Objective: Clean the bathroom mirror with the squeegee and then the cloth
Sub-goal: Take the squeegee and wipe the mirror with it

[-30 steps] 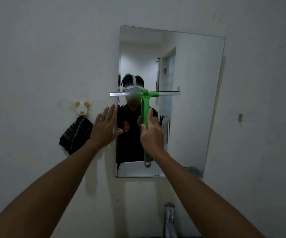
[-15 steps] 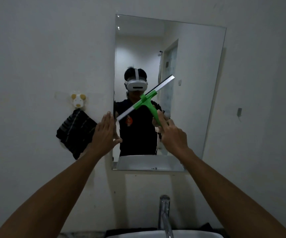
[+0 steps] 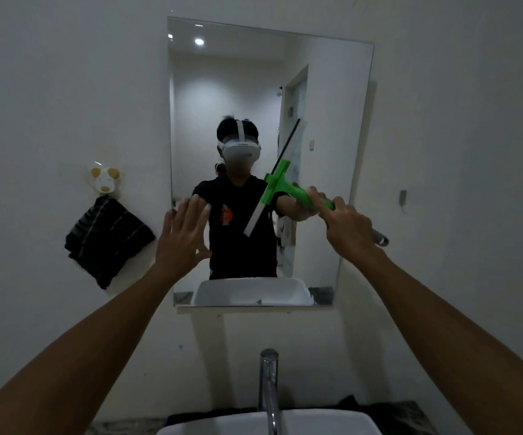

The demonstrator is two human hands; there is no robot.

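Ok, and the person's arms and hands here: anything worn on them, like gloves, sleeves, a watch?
Nothing visible. The left hand and right hand are bare, with no gloves, rings or watch. Both forearms are uncovered; no sleeve reaches into the frame.

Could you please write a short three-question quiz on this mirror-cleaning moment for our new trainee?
1. True or false: the right hand grips the squeegee by its green handle.
2. Where is the left hand? A) on the faucet B) open, at the left edge of the mirror C) holding the dark cloth
3. Fill in: the dark cloth hangs from a ___ on the wall, left of the mirror.

Key: 1 true; 2 B; 3 hook.
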